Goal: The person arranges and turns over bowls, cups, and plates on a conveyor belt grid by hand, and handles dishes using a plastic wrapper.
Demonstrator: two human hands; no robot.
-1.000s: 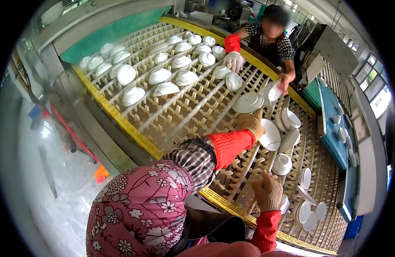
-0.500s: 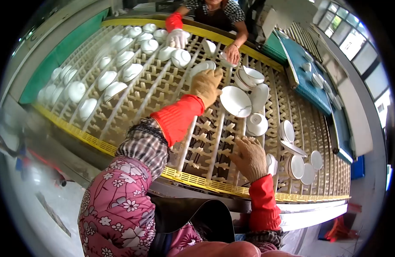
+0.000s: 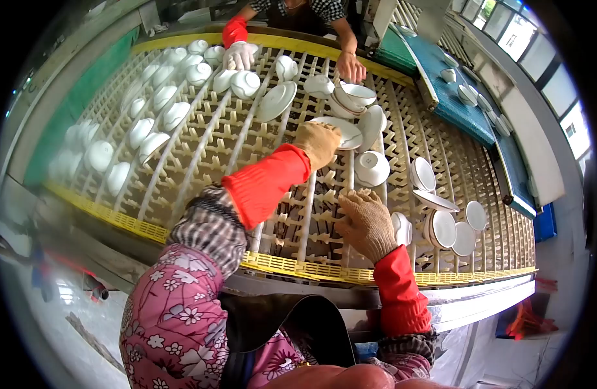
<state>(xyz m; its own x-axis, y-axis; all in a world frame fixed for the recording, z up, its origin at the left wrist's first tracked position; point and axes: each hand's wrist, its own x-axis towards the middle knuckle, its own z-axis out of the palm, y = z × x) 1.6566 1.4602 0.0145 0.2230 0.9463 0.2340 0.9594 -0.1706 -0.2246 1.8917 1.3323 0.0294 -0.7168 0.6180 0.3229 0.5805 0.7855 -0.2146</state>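
My left hand [image 3: 318, 144], in a tan work glove with a red cuff, is closed on the left rim of a white plate [image 3: 344, 134]; the fingertips are partly hidden. The plate lies tilted beside another upright plate [image 3: 371, 128]. My right hand [image 3: 368, 223], gloved alike, hovers over the pegged rack with fingers loosely bent and thumb apart, nothing visible in it. Just beyond it sits an upturned white bowl [image 3: 372, 168]. To its right stands a small white bowl [image 3: 401, 229]. A leaning pair of plates [image 3: 277, 101] rests farther left.
The pegged conveyor [image 3: 201, 162] has yellow edging [image 3: 305, 269] and carries several bowls at left. Opposite, a co-worker's gloved hand [image 3: 240, 56] touches bowls, and their bare hand [image 3: 351, 67] is near stacked bowls [image 3: 354, 97]. Dishes [image 3: 444, 229] stand at right. A blue belt [image 3: 463, 107] carries bowls.
My left hand has come to the large plate's rim, and the plate now lies flatter. My right hand has barely moved. The co-worker's bare hand has lifted off a bowl. The view has shifted slightly.
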